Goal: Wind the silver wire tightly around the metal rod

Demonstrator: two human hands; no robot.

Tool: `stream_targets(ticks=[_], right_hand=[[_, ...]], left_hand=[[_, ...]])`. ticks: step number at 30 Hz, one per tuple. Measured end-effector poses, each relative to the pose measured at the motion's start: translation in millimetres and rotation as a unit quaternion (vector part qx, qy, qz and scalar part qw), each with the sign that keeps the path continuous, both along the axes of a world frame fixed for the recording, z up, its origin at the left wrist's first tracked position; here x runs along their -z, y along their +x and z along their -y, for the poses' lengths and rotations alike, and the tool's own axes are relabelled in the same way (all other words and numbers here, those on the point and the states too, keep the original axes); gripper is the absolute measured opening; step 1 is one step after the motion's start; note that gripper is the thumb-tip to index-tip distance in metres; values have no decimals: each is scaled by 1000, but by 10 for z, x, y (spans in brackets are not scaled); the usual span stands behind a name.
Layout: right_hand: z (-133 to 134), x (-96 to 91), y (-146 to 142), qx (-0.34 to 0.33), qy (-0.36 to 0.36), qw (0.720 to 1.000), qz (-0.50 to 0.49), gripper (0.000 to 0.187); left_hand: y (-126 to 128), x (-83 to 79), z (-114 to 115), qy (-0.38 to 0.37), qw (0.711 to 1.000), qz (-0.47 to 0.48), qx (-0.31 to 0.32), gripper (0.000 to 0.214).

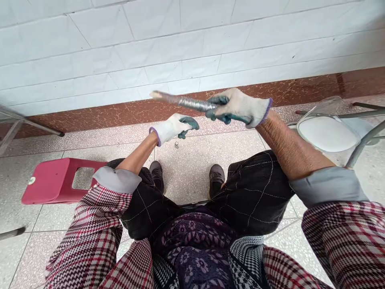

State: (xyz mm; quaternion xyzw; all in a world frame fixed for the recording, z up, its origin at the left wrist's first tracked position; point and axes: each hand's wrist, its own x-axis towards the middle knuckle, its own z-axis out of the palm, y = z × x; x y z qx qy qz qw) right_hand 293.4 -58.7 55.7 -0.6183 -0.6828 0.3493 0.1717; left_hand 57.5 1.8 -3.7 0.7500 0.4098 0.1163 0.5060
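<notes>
I sit on a low seat with both gloved hands raised over my knees. My right hand (237, 107), in a white glove with green fingertips, is closed round a long grey rod (186, 102) with a threaded or coiled middle part; the rod sticks out to the left. My left hand (176, 126), in the same kind of glove, hangs lower and to the left with its fingers curled; whether it holds anything does not show. A small metal piece (176, 144) stands on the floor just beneath the left hand, between my shoes.
A red plastic stool (54, 180) stands on the tiled floor at my left. At the right a clear plastic basin (327, 128) rests by metal chair legs (361, 144). A white tiled wall with a red-brown skirting (120, 112) runs across ahead.
</notes>
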Motion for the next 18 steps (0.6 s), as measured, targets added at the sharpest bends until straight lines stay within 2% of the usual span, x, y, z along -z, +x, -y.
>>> stream_targets(ticks=[2, 5, 7, 9, 12, 15, 18], right_hand=[[-87, 49, -4, 45, 44, 994, 90, 28], [-172, 131, 20, 48, 57, 952, 297, 31], [-162, 167, 48, 22, 31, 936, 349, 31], [-111, 191, 76, -12, -13, 935, 355, 26], [-23, 217, 103, -90, -104, 951, 275, 16], [34, 206, 101, -149, -175, 967, 106, 23], [50, 142, 64, -126, -121, 984, -40, 31]], left_hand=[[33, 19, 57, -3, 1000, 2, 3, 27], [-10, 4, 12, 24, 999, -16, 14, 25], [-82, -18, -82, 51, 998, -34, 5, 22], [-156, -31, -180, 79, 995, -58, -1, 20], [-222, -26, -262, 97, 992, -82, 7, 20], [-210, -4, -238, 69, 996, -58, 5, 20], [-139, 42, -149, 7, 1000, 0, 9, 18]])
